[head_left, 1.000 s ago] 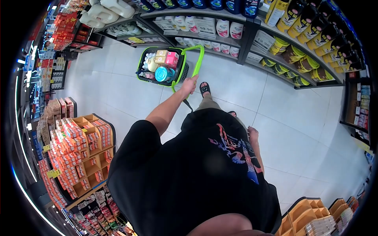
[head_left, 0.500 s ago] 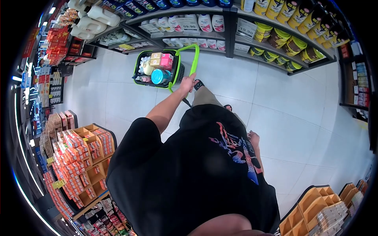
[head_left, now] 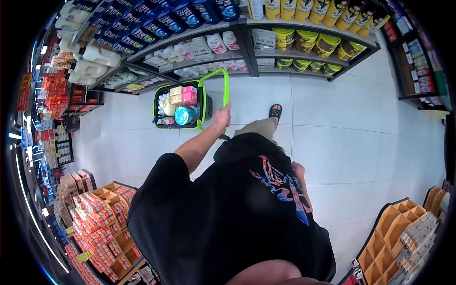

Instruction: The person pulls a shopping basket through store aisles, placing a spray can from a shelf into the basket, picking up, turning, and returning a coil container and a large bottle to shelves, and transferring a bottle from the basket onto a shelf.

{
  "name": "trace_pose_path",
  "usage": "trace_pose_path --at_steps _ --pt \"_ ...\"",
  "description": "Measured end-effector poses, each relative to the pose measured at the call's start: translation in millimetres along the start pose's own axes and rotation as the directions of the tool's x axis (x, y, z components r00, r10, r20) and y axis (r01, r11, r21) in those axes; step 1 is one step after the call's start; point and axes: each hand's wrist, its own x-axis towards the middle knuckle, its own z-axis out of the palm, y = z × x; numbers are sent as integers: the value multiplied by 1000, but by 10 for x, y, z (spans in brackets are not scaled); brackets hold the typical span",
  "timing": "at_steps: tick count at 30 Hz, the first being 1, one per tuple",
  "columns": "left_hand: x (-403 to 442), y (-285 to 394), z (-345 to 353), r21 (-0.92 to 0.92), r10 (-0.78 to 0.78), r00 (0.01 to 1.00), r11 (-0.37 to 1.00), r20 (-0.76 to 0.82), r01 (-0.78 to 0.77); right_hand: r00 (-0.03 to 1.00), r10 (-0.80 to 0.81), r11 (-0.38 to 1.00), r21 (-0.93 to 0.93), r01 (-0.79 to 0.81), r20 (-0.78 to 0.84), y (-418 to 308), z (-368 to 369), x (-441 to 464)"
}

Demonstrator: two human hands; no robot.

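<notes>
Loaded basket, held by its handle beside the bottle shelf

Your left hand [head_left: 222,117] is wrapped around the lime-green handle [head_left: 226,89] of the black shopping basket [head_left: 207,106], which is on the floor in front of the bottle shelf [head_left: 249,52], near its lower tier. Your right hand [head_left: 298,170] hangs apart, farther from the shelf; its fingers look curled, but you cannot tell whether they hold anything.

Expect the basket to feel fairly heavy and stiff. The handle looks like smooth, rigid plastic, so a full grip suits it best. Inside, the pink box [head_left: 189,95] and tan boxes [head_left: 176,94] probably dent easily, while the turquoise-lidded tub [head_left: 182,115] and cream bottle [head_left: 169,109] could roll or slide.

The shelf's base limits you on the basket's far side. Your sandalled foot [head_left: 275,111] is before the shelf's yellow-green tubs [head_left: 305,42]. Across the aisle from the shelf, two wooden racks, the left [head_left: 124,241] and the right [head_left: 385,223], flank you; the left one carries orange-red boxes [head_left: 93,213].
</notes>
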Motion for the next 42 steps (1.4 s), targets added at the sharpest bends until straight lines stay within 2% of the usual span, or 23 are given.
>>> trace_pose_path --at_steps 1,4,6,7,10,13,14,17,19,23,27,28,30,34,36,39,42 --pt "9 12 58 3 12 1000 1000 13 -12 994 -110 994 20 109 24 256 -36 181" --pt "15 65 223 3 -10 1000 1000 5 10 996 -84 996 8 84 17 249 -66 311" --pt "54 99 365 -15 -71 997 997 -18 71 995 -102 991 81 102 0 153 -118 306" --pt "113 96 444 -11 -67 998 998 -3 66 994 -107 987 119 107 -11 95 -151 296" --pt "219 86 643 -3 -210 974 977 85 211 988 -134 957 250 148 -72 2 -276 270" --pt "197 142 849 55 -268 961 963 71 265 984 -136 963 217 158 -111 -217 -467 191" --pt "247 144 912 71 -276 958 960 79 271 989 133 919 380 -102 -58 -367 -569 183" --pt "322 45 992 46 -264 963 964 50 262 972 208 896 420 -144 -111 -430 -769 175" --pt "342 25 1056 -25 -229 966 972 117 233 967 235 889 425 -172 -100 -403 -868 212" --pt "416 -27 1261 1 -242 958 970 154 245 959 260 889 416 -191 -113 -446 -1210 385" --pt "328 81 1621 61 -367 926 930 87 363 964 226 912 378 -158 -142 -797 -1518 462" --pt "326 113 1710 77 -368 924 929 107 361 970 206 926 347 -150 -131 -877 -1600 489" --pt "310 128 1831 87 -486 868 873 104 479 971 166 925 369 -94 -170 -1016 -1781 538" --pt "503 -58 2027 95 -521 838 853 160 513 970 91 917 398 6 -226 -1220 -2151 562" --pt "458 -53 2151 137 -586 797 810 143 571 971 68 902 431 38 -228 -1219 -2301 590" --pt "430 -86 2300 140 -606 774 796 182 589 970 107 908 419 -6 -218 -1080 -2453 552" --pt "410 -113 2486 158 -566 807 824 168 545 970 133 917 397 -42 -204 -739 -2558 630"
